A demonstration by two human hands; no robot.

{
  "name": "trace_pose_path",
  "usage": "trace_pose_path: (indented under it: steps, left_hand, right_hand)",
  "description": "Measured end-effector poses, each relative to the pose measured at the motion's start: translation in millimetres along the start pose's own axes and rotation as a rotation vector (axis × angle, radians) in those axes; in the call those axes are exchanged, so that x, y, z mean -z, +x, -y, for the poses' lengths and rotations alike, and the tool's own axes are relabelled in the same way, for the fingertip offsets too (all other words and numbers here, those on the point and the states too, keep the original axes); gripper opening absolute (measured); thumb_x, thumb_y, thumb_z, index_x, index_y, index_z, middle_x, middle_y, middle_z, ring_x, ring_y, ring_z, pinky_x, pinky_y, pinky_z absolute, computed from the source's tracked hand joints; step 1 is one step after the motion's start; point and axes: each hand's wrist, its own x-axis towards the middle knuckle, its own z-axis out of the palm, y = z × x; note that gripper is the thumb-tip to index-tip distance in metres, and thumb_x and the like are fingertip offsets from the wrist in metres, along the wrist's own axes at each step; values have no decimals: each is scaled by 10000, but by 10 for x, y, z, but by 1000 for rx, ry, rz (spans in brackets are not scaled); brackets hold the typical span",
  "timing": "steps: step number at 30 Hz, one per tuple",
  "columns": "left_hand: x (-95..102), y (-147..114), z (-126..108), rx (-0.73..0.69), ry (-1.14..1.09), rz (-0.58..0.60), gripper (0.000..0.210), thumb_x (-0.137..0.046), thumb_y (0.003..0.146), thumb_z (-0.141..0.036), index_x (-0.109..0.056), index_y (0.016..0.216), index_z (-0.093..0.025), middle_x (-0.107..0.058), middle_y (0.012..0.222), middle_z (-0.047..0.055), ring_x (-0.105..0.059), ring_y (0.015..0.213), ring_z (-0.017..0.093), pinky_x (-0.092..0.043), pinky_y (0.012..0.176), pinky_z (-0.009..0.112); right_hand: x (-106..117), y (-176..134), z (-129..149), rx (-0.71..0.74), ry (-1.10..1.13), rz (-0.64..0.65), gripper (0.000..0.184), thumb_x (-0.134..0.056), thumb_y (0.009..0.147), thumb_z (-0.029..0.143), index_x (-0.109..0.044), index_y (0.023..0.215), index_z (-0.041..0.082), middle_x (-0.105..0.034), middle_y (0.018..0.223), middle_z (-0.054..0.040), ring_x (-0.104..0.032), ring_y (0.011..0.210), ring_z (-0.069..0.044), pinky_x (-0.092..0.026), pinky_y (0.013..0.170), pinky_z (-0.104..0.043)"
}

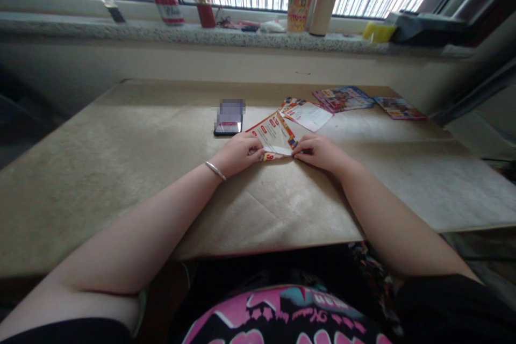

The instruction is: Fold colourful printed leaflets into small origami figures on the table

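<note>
A printed paper sheet point(271, 135) with red labels and an orange patterned border lies between my hands, its near edge folded up in a narrow strip. My left hand point(241, 151) is closed on the left end of that strip, and a silver bangle circles the wrist. At the right end, my right hand point(318, 151) pinches the paper between thumb and fingers. Just beyond the folded paper rests another printed sheet point(309, 116), partly overlapped by it. A phone point(229, 117) lies near my left hand, its screen pixelated.
Colourful leaflets point(343, 99) lie at the table's back right, with a smaller stack point(400, 108) beside them. On the windowsill point(250, 37) stand a red can point(166, 2), a red bottle point(206, 12), a patterned cup point(300, 5) and a yellow object point(379, 32). The table's near edge borders my body.
</note>
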Motion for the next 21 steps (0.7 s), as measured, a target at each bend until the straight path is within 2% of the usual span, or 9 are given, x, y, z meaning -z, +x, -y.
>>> trace_pose_path:
  steps: [4, 12, 21]
  left_hand:
    - [-41, 6, 19, 34, 37, -64, 218, -553, 868, -283, -620, 698, -165, -667, 877, 61, -596, 854, 185, -474, 807, 318]
    - [-61, 40, -14, 75, 165, -48, 213, -539, 875, -257, -615, 701, -162, -663, 863, 73, -596, 832, 197, -489, 800, 334]
    - [-108, 80, 3, 115, 289, -57, 205, -532, 892, -249, -664, 777, -141, -668, 926, 85, -617, 862, 197, -502, 820, 310]
  right_hand:
    - [12, 8, 30, 7, -48, -2, 178, -606, 851, 254, -772, 898, 210, -690, 866, -70, -624, 814, -177, -482, 786, -298]
    - [-12, 3, 91, -78, -95, -61, 122, -595, 834, 224, -716, 841, 213, -725, 831, -23, -612, 715, -147, -432, 673, -260]
    - [-15, 2, 135, -21, -261, -74, 193, -571, 876, 237, -745, 961, 240, -748, 968, -31, -652, 819, -174, -433, 706, -276]
